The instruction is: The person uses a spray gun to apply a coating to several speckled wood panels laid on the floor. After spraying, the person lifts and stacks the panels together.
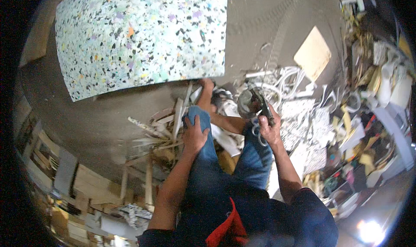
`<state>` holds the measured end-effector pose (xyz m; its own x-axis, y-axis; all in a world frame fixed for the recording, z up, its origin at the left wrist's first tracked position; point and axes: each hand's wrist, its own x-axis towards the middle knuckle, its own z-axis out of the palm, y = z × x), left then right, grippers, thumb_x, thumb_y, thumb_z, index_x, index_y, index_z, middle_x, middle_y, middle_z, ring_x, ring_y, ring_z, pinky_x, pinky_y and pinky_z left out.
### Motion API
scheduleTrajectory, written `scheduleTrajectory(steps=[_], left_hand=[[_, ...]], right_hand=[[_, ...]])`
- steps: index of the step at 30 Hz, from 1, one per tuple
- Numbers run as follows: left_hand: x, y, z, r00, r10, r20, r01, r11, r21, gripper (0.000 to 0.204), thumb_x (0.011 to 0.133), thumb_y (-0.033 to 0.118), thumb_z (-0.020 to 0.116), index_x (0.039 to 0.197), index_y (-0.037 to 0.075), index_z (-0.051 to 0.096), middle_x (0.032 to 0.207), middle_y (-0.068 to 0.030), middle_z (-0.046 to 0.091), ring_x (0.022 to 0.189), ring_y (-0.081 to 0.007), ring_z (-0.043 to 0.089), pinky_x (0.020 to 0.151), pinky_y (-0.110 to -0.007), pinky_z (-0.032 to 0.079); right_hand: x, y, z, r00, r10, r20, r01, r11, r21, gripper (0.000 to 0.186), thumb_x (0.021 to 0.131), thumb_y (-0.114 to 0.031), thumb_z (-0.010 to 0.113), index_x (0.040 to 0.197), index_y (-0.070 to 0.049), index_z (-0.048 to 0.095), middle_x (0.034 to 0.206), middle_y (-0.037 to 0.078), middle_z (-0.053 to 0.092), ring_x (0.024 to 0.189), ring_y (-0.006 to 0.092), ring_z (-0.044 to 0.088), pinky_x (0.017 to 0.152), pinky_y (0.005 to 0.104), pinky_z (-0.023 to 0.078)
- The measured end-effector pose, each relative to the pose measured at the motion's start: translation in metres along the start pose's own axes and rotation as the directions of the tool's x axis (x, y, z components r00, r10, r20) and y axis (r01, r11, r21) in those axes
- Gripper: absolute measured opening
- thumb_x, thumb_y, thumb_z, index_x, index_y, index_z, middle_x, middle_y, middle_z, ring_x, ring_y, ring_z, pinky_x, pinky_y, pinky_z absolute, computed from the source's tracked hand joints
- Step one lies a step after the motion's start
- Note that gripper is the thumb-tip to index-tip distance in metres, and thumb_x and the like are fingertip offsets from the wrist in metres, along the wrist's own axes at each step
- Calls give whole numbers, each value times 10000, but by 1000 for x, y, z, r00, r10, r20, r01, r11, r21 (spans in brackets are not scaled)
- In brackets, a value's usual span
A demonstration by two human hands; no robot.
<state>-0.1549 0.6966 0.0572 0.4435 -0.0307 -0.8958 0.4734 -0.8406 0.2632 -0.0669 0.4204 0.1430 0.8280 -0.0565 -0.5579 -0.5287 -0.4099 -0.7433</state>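
A seated person in blue jeans [208, 158] and a dark top is seen from above on a dusty, grey-brown floor [255, 26] marked in the upper right of the frame by ridged tracks like tyre prints. A large speckled panel [143, 39], pale mint flecked with black, purple, yellow and orange, fills much of the upper left. A tan, four-cornered board [313, 53] lies flat at the upper right. Just right of centre, the right hand [272, 128] is closed around a dark tool [265, 111], whose exact kind is too blurred to tell; its far end meets or overlaps a rounded greyish piece [247, 103]. The left hand [196, 134], near the centre, lies on the knee with fingers spread, holding nothing. Beneath and around the legs are splintered wood scraps [160, 128], and to the right a tangle of curled white strips [288, 80]. The right side of the frame is heaped with mixed scrap [346, 156] in white, yellow and brown, with small spots of red and pink. Boards and flat sheets [91, 182] crowd the lower left. A bright light [371, 232] glares at the lower right.
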Motion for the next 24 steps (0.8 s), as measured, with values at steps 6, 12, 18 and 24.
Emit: scheduleTrajectory(steps=[6, 12, 18, 24], left_hand=[[9, -64, -26, 984, 175, 39, -179, 935, 307, 849, 850, 481, 703, 1531, 155, 315, 1514, -385, 268, 1245, -568, 483, 1004, -596, 447], [-41, -118, -72, 952, 300, -67, -270, 921, 282, 888, 828, 399, 752, 1527, 88, 303, 1537, -328, 291, 1340, -511, 418, 1051, -536, 431], [-113, -221, -105, 973, 199, -114, -159, 944, 287, 920, 801, 355, 782, 1531, 90, 290, 1560, -322, 246, 1332, -523, 419, 1037, -548, 440], [-128, -319, -115, 984, 24, -175, 42, 930, 365, 995, 790, 420, 787, 1544, 59, 247, 1559, -351, 220, 1357, -553, 370, 1071, -574, 400]], right_hand=[[-54, 33, 88, 946, 47, -321, -52, 999, -7, 540, 976, -365, 630, 1286, 72, 559, 940, 127, 690, 815, 164, 615, 726, 309, 502], [-55, 47, 172, 864, 67, -499, 65, 968, 241, 496, 966, -316, 657, 1301, 40, 574, 856, 100, 659, 773, 137, 570, 700, 300, 493], [-53, 32, 241, 833, 13, -553, 143, 960, 239, 440, 945, -344, 695, 1151, 40, 629, 732, 73, 585, 646, 115, 492, 551, 297, 427], [-66, -1, 295, 859, -56, -509, 240, 922, 304, 390, 938, -339, 694, 1102, 8, 628, 741, 83, 594, 677, 142, 522, 618, 309, 455]])
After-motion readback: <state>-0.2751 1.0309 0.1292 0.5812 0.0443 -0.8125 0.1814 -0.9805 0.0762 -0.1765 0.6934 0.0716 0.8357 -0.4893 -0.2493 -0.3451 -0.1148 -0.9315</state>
